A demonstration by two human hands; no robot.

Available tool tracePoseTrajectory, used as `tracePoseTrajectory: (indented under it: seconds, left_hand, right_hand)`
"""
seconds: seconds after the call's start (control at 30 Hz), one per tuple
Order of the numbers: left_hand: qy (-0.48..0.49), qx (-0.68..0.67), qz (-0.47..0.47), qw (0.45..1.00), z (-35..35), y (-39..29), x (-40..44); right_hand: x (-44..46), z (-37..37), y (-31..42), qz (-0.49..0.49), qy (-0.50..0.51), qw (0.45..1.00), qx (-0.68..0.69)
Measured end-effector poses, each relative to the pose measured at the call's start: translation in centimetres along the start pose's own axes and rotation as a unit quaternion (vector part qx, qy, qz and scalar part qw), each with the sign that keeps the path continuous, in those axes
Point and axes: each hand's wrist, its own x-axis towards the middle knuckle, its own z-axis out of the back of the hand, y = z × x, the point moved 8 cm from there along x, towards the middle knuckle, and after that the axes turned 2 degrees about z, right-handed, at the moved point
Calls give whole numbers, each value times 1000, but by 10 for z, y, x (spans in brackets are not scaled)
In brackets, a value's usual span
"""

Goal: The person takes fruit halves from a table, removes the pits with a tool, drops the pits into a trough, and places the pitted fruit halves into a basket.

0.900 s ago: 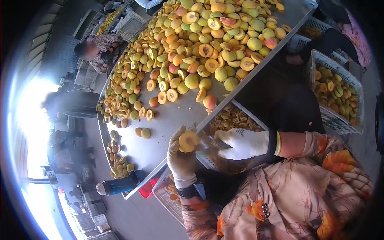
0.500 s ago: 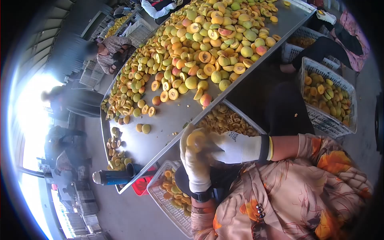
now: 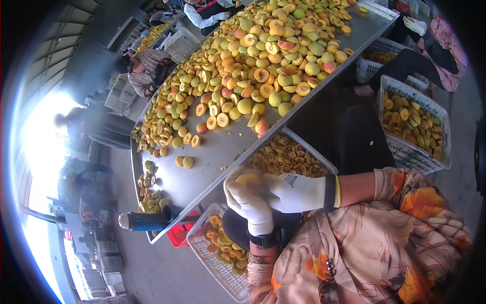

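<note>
Both of my hands wear white gloves and meet above my lap, close to the near edge of the metal table. My left hand (image 3: pixel 247 203) is closed around a yellow-orange peach half (image 3: pixel 249 179), blurred by motion. Coming in from the right, my right hand (image 3: pixel 291 192) presses against that fruit with its fingers curled. Whatever it grips is hidden between the hands. Just beyond them, under the table edge, a crate (image 3: pixel 311 144) holds many small brownish-orange pieces. Left of my left wrist stands a white crate (image 3: pixel 200 252) with peach halves in it.
The metal table (image 3: pixel 212 147) bears a large heap of whole and halved peaches (image 3: pixel 263 66). A blue flask (image 3: pixel 144 221) lies at its corner, above a red container (image 3: pixel 179 235). Another fruit crate (image 3: pixel 417 144) stands at right. Several people work around.
The peach half and both hands stay together, and the fingers have shifted slightly around the fruit. My left wrist has moved a little up and right. The view has shifted slightly.
</note>
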Motion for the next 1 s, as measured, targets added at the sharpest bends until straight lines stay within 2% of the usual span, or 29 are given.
tracePoseTrajectory:
  seconds: [0.17, 0.23, 0.33, 0.43, 0.5, 0.57, 0.63, 0.7, 0.73, 0.83, 0.9, 0.93, 1.0]
  left_hand:
    - [8, -26, 27, 999, 1, 7, 8]
    - [28, -25, 33, 999, -1, 9, 12]
    - [35, -39, 86, 995, -3, 16, 16]
    - [51, -57, 134, 988, -9, 17, 15]
    - [89, -52, 137, 985, -14, 17, 17]
    - [145, -28, 122, 982, -19, 16, 20]
    - [121, -27, 129, 984, -22, 13, 20]
    - [114, -46, 148, 981, -25, 15, 19]
    - [119, -65, 163, 977, -25, 19, 19]
    - [96, -86, 209, 969, -31, 17, 14]
    - [71, -94, 243, 963, -34, 15, 9]
    - [66, -146, 278, 947, -33, 21, 9]
    - [56, -249, 342, 904, -28, 33, 11]
  right_hand:
    - [-4, -33, -39, 0, 12, 999, 41]
    - [0, -28, -33, -11, 26, 998, 56]
    - [-1, -15, -28, -52, 86, 991, 88]
    - [5, -16, -33, -88, 174, 964, 183]
    - [2, -17, -35, -155, 254, 924, 241]
    - [1, -17, -32, -190, 291, 895, 280]
    - [-1, -14, -28, -243, 323, 859, 314]
    - [-6, -8, -22, -325, 371, 799, 344]
    - [-6, -6, -17, -341, 360, 767, 408]
    - [-15, -1, -7, -376, 323, 662, 563]
    - [-19, 1, -6, -378, 322, 625, 603]
    - [-19, 0, -5, -379, 322, 605, 622]
    - [-22, -8, 5, -345, 386, 609, 601]
